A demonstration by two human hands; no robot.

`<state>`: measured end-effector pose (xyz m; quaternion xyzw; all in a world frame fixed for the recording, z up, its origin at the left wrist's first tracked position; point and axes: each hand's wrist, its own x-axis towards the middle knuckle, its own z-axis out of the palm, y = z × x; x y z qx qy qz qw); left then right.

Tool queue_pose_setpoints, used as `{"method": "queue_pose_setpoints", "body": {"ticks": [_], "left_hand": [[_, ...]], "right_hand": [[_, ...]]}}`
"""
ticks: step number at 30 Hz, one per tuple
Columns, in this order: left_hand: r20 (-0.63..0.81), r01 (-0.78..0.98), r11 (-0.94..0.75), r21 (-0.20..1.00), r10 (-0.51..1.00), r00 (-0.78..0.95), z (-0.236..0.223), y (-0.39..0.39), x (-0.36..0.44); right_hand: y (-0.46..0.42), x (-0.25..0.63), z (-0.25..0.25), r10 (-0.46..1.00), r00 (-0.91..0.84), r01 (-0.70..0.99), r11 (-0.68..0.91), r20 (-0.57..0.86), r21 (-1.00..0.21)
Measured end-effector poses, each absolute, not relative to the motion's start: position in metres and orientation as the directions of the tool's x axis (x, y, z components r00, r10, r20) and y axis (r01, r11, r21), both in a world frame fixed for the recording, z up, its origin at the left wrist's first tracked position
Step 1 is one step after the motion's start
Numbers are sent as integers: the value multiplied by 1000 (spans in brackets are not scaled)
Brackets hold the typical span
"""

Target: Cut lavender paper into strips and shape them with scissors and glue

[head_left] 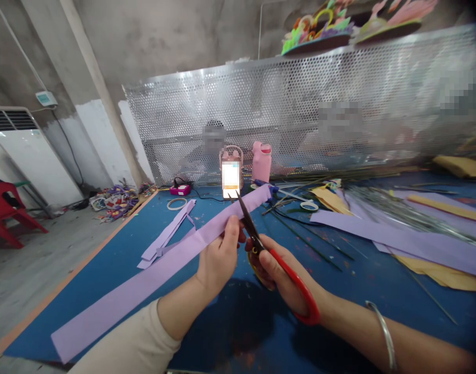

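A long lilac paper strip (pixel 148 275) runs diagonally across the view, pinched near its far end by my left hand (pixel 220 254). My right hand (pixel 286 270) grips red-handled scissors (pixel 250 226). Their dark blades are parted and meet the strip just beyond my left fingertips; whether they have cut into it I cannot tell. Left of the hands, several narrower lilac strips (pixel 170 234) lie in a small pile on the blue table (pixel 230 322). Behind the strip's far end sits a dark blue tool (pixel 272 193), partly hidden.
A lit phone (pixel 230 179) and a pink bottle (pixel 261 162) stand before the perforated metal screen (pixel 175 114). Tape rolls (pixel 177 203), a magenta box (pixel 180 188) and a cable lie nearby. Lilac sheets (pixel 409 239), yellow paper (pixel 436 272) and green wires (pixel 311 244) cover the right side.
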<state>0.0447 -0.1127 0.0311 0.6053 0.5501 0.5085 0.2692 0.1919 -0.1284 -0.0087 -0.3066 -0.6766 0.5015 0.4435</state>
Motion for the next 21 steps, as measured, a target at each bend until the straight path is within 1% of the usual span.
{"method": "queue_pose_setpoints", "body": {"ticks": [2, 8, 19, 21], "left_hand": [[303, 391, -239, 889, 946, -112, 31, -113, 44], [336, 386, -279, 879, 938, -87, 32, -113, 44], [324, 352, -272, 896, 941, -98, 29, -112, 43], [332, 323, -300, 898, 942, -49, 30, -111, 43]], "right_hand": [[-129, 192, -8, 864, -413, -38, 300, 288, -953], [-132, 189, -1, 883, -386, -53, 267, 267, -962], [-135, 186, 1, 906, -356, -33, 232, 229, -972], [-133, 186, 1, 910, -353, -22, 225, 218, -974]]}}
